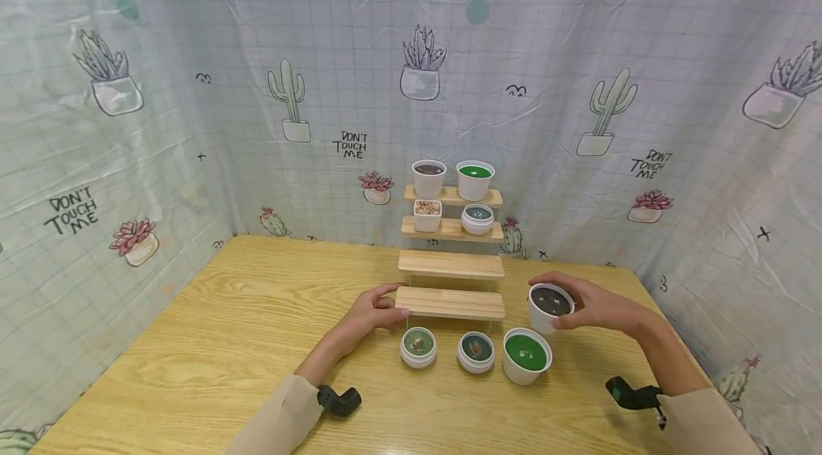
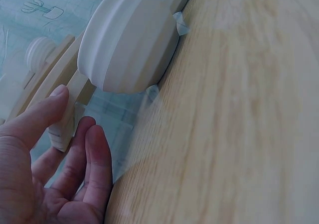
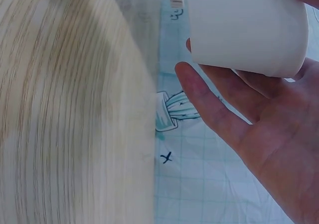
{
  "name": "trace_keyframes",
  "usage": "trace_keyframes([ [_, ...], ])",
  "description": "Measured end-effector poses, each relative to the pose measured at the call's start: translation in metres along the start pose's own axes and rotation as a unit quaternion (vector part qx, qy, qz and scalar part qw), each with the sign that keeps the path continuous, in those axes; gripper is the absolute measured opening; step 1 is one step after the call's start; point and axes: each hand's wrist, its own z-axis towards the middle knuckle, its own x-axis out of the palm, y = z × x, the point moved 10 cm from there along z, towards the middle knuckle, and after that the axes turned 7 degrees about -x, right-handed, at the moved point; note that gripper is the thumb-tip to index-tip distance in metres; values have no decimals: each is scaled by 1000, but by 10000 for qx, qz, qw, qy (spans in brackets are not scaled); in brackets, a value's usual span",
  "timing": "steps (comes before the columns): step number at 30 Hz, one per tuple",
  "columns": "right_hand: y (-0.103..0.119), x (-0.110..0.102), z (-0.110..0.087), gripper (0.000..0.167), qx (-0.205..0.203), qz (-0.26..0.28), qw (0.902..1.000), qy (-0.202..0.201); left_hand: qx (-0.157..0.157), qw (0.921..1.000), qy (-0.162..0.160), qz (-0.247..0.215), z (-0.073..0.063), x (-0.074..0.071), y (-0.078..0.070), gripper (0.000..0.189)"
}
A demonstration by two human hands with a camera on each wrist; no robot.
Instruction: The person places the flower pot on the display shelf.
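My right hand (image 1: pixel 596 307) grips a white cup with dark contents (image 1: pixel 551 300), thumb on the near side and fingers round the far side. In the right wrist view the white cup (image 3: pixel 244 30) is held above the wooden surface. With thumb above and fingers beneath, my left hand (image 1: pixel 367 314) holds the left end of the lowest board (image 1: pixel 449 302) of a tiered wooden stand. The left wrist view shows the thumb (image 2: pixel 47 114) pressed on that board end. A small white jar with green contents (image 1: pixel 418 346) sits just in front of it.
A second jar with dark green contents (image 1: pixel 476 351) and a white cup of green (image 1: pixel 524 355) stand before the stand. Its top board (image 1: pixel 453 196) bears two cups; the board below (image 1: pixel 452 229) bears a square pot and a jar. A patterned curtain (image 1: pixel 321 48) surrounds the table.
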Motion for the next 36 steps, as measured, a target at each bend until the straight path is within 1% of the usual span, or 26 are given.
trace_keyframes([
  [3,0,2,3,68,-10,18,10000,16,38,10000,-5,66,0,0,-1,82],
  [10,-2,8,6,66,-58,89,9999,64,40,10000,-4,47,0,1,-2,79],
  [22,1,10,13,70,-62,18,9999,132,28,10000,4,68,1,2,-3,80],
  [28,5,9,22,71,56,-167,9997,142,40,10000,33,67,2,1,-2,81],
  [36,18,9,41,71,55,-434,9989,188,96,9999,42,63,-1,1,-3,82],
])
